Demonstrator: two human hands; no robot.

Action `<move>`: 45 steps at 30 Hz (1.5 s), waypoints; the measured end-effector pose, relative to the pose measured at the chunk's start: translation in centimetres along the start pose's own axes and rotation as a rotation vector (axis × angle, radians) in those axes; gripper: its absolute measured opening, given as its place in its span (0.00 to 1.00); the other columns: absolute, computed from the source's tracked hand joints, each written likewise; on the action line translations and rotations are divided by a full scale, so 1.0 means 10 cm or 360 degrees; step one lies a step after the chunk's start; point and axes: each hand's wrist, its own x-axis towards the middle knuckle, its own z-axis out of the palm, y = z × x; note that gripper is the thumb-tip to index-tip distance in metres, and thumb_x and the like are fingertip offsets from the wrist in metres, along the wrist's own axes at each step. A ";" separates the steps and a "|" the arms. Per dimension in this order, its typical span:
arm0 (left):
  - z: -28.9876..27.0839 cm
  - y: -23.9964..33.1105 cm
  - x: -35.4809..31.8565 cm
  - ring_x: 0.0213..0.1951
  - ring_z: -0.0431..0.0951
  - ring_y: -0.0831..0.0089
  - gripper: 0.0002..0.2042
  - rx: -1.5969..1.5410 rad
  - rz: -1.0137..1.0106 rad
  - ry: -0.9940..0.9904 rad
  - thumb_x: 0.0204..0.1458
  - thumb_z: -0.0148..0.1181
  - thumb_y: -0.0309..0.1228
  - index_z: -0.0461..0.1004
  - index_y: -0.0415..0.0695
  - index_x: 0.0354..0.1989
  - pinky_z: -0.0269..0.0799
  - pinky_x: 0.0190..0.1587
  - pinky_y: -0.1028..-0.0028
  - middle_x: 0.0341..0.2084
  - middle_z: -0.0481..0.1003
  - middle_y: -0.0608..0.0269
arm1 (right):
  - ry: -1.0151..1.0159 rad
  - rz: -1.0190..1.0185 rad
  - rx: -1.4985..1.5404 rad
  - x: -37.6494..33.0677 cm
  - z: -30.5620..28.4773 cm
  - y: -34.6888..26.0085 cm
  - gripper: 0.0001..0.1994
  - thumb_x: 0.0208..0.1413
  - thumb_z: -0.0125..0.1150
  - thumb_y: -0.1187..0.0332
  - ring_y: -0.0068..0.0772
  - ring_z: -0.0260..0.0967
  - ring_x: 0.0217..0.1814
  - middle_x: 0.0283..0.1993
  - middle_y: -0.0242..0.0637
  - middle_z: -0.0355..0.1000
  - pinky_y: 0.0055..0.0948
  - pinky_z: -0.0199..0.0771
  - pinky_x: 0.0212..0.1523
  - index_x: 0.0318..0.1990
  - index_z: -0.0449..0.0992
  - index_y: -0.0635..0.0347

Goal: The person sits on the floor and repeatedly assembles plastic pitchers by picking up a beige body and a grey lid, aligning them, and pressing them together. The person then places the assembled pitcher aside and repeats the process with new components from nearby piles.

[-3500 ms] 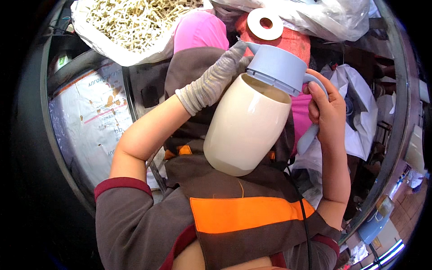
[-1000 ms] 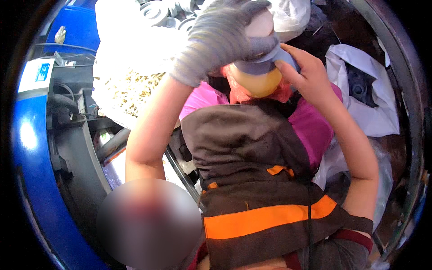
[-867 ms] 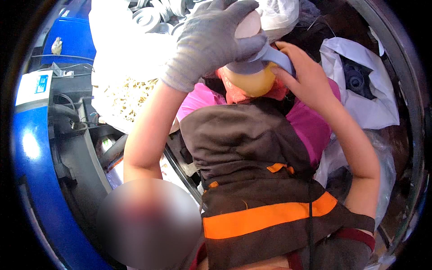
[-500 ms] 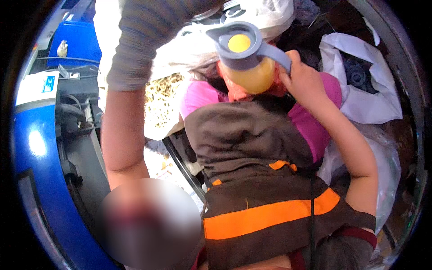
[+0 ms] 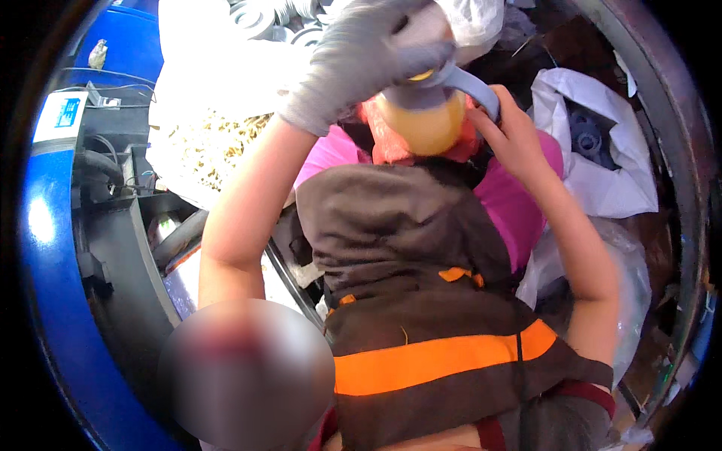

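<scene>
A jug with a grey top, a grey handle and a yellow body (image 5: 423, 126) is over my lap. My right hand (image 5: 513, 139), bare, is closed around its handle on the right side. My left hand (image 5: 365, 64), in a grey glove, reaches across the top of the jug. Its thumb lies over the lid near the yellow button, but the other fingers are smeared by motion. The spout is hidden behind this glove. Under the jug shows some orange-red material (image 5: 386, 143).
A white sack (image 5: 214, 83) and a heap of small yellowish pieces (image 5: 210, 150) lie at the left. Grey round plastic parts (image 5: 254, 19) are behind them. To the right, a white sack (image 5: 620, 188) holds dark grey parts (image 5: 587, 135). A blue machine panel (image 5: 45, 248) lines the far left.
My gloved left hand has come down and right, onto the top of the jug, covering its lid and spout. My right hand keeps hold of the handle.
</scene>
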 end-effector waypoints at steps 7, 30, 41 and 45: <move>0.21 -0.83 -0.28 0.39 0.74 0.70 0.26 -0.0021 -0.0735 -0.0227 0.45 0.61 0.47 0.71 0.44 0.50 0.69 0.45 0.73 0.39 0.74 0.56 | -0.0035 0.0423 0.1019 0.02 -0.28 0.06 0.08 0.58 0.53 0.64 0.16 0.56 0.17 0.21 0.26 0.60 0.18 0.55 0.19 0.38 0.69 0.59; -0.79 -0.68 -1.98 0.37 0.75 0.74 0.21 -0.1564 -0.1725 0.0969 0.55 0.51 0.43 0.71 0.35 0.45 0.71 0.40 0.76 0.38 0.74 0.59 | -0.0778 -0.0025 -0.1290 2.20 1.18 -0.08 0.16 0.48 0.60 0.59 0.46 0.71 0.43 0.38 0.45 0.74 0.38 0.69 0.42 0.40 0.74 0.60; -0.74 -0.94 -2.56 0.45 0.74 0.61 0.24 -0.2590 -0.1559 0.1866 0.51 0.53 0.48 0.70 0.43 0.50 0.70 0.50 0.59 0.44 0.75 0.56 | -0.0047 -0.0147 -0.0557 1.57 1.05 0.25 0.17 0.53 0.57 0.59 0.50 0.71 0.39 0.34 0.46 0.73 0.39 0.70 0.42 0.44 0.73 0.63; -0.76 -0.87 -2.65 0.47 0.73 0.61 0.25 -0.2416 -0.1627 0.1962 0.49 0.54 0.50 0.70 0.45 0.49 0.68 0.51 0.60 0.44 0.74 0.58 | 0.0097 -0.0612 -0.0777 1.23 1.24 0.11 0.28 0.48 0.62 0.54 0.50 0.64 0.54 0.55 0.45 0.63 0.43 0.64 0.52 0.54 0.66 0.58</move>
